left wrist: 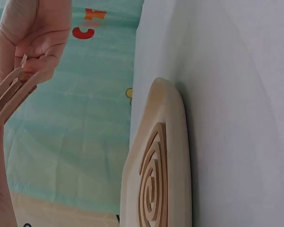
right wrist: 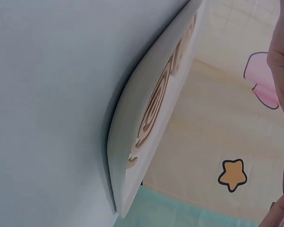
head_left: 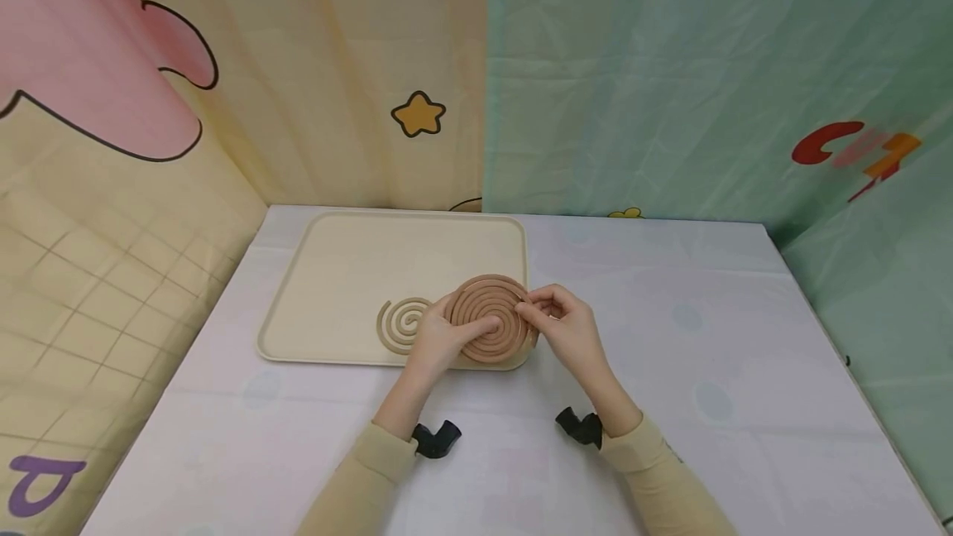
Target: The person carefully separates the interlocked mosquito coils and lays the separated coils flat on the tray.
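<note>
In the head view my left hand (head_left: 435,339) holds a reddish-brown mosquito coil (head_left: 484,292), its thumb lying across the coil's centre. At the coil's right rim, my right hand (head_left: 569,325) pinches the edge between thumb and fingers. Edge-on in the left wrist view, the held coil (left wrist: 12,101) shows several layers, slightly apart near the right hand's fingertips. Just left of my left hand, another lighter spiral coil (head_left: 382,329) lies flat on the cream tray (head_left: 402,251), partly hidden by that hand. The held coils are above the tray's near right corner.
The tray lies on a white-covered table (head_left: 506,470). Curtains with cartoon prints (head_left: 419,114) stand behind and at both sides. A black wrist mount (head_left: 438,440) sits at the left wrist and another black mount (head_left: 579,427) at the right.
</note>
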`<state>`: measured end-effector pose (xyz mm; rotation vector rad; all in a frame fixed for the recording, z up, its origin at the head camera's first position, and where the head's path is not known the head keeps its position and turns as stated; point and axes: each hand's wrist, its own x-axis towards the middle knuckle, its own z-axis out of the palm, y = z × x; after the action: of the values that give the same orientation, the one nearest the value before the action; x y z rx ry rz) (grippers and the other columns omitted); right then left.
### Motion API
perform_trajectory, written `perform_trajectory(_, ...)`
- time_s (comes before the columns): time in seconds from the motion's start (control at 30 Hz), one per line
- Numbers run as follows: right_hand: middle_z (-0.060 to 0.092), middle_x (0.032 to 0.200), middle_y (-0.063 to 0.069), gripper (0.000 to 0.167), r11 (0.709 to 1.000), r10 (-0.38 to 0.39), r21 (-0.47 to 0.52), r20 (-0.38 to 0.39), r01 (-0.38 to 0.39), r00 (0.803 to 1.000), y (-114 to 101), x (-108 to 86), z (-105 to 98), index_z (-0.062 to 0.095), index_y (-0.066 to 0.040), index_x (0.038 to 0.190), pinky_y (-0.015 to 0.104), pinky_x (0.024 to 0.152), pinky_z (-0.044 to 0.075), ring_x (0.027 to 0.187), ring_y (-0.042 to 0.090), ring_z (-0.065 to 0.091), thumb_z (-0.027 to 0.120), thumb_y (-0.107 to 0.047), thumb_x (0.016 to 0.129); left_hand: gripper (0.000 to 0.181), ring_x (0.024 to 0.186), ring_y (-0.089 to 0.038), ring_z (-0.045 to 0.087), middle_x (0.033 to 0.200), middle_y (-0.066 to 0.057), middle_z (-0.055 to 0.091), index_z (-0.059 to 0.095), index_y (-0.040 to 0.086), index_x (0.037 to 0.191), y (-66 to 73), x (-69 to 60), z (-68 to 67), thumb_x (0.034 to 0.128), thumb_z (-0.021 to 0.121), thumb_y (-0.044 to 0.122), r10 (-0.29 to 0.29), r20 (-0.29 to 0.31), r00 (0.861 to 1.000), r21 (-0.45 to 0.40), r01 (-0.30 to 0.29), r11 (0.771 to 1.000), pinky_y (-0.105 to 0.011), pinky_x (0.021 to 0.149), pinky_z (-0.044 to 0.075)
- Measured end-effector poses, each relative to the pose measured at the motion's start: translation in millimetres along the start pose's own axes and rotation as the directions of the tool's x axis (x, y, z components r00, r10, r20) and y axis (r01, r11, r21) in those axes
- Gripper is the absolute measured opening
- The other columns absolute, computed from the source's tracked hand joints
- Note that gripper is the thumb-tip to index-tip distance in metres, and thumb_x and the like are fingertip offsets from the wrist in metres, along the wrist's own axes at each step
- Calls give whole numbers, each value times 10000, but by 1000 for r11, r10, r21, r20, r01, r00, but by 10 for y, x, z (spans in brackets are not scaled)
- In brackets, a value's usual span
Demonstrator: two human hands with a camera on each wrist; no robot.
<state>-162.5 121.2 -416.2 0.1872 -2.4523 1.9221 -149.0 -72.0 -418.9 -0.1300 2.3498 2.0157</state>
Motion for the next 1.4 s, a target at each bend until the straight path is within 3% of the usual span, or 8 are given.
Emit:
perform_trajectory(0.2,633,740,-31,190,956,119,273,-10,-111,993,10,-35,78,595,28,1006,236,624,582,648,76,627,702,-95,908,482,944,-103,681,1110,-118,721,643,47,1248,-34,-28,43,797,803,107,28,-39,999,-214,-36,976,-243,815,575)
perform_trajectory(0.3,633,746,-17,191,942,143,302,35,-147,989,26,-53,96,573,27,989,279,662,603,677,93,646,690,-106,918,448,898,-81,677,1075,-127,724,647,8,1226,-50,-33,60,808,787,84,48,-70,996,-244,-64,968,-229,780,575)
perform_trajectory(0.43,661,800,10,192,971,131,181,130,-153,983,11,-35,27,601,16,989,388,753,616,729,112,675,696,-134,917,416,879,-93,683,1067,-141,730,669,5,1189,-69,-25,17,805,796,101,31,-53,998,-199,-41,979,-229,768,578)
perform_trajectory(0.53,674,842,45,180,997,78,8,172,-81,982,-31,-14,-45,631,-12,983,379,764,606,749,113,673,725,-136,893,387,852,-91,680,1051,-126,736,697,24,1146,-77,-21,-25,795,815,137,16,-21,1000,-126,-19,992,-223,739,573)
perform_trajectory(0.73,663,885,69,152,966,-99,-221,178,138,979,-182,26,-104,674,-66,946,233,708,555,793,138,619,767,-145,855,358,817,-94,667,1000,-128,745,727,42,1110,-89,-29,-50,783,831,143,49,59,997,-54,-46,998,-230,695,561)
perform_trajectory(1.0,674,868,21,158,938,-171,-269,184,217,968,-295,56,-93,708,-101,961,245,700,557,787,129,613,784,-171,842,456,886,-117,694,1075,-126,739,694,70,1218,-83,-39,-42,791,828,157,81,119,990,-31,-78,996,-242,741,585)
perform_trajectory(1.27,712,907,87,172,975,-76,-195,158,107,984,-230,88,-68,718,-67,996,235,678,535,775,146,611,766,-155,857,475,894,-130,680,1108,-156,716,661,57,1252,-119,-42,-61,799,801,90,-4,145,989,-113,21,993,-268,777,578)
perform_trajectory(1.4,716,941,121,193,988,-51,-139,132,69,990,-188,97,-39,716,-46,1018,218,668,534,804,154,617,758,-159,867,469,909,-134,681,1129,-162,707,650,47,1255,-140,-46,-37,808,784,83,3,111,994,-156,15,988,-260,784,577)
